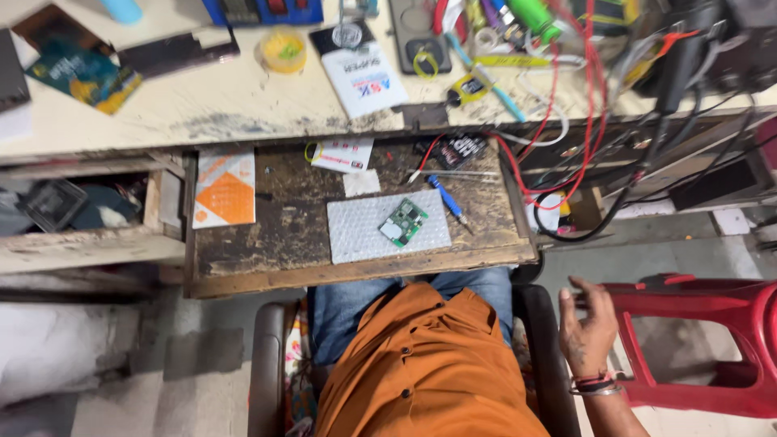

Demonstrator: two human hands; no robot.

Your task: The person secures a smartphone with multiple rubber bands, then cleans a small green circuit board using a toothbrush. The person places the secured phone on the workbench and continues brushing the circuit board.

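Green circuit board point(403, 222) lies flat on a bubble-wrap sheet point(388, 226), mid pull-out wooden shelf point(267, 218). Nothing touching it. Blue-handled screwdriver point(447, 199) just right of the board, tip toward shelf's front edge; orange-white packet point(225, 188) well left of the board. Red wires point(558, 121) loop up-right of the board, onto the cluttered bench point(202, 105).

Right hand point(588, 332) well apart from the board, low-right, beside the red plastic stool point(704, 340); fingers loosely open, holding nothing. Left hand not in shot.

Judgement: to work the board cleanly, steady it by the edges and keep the wires clear.
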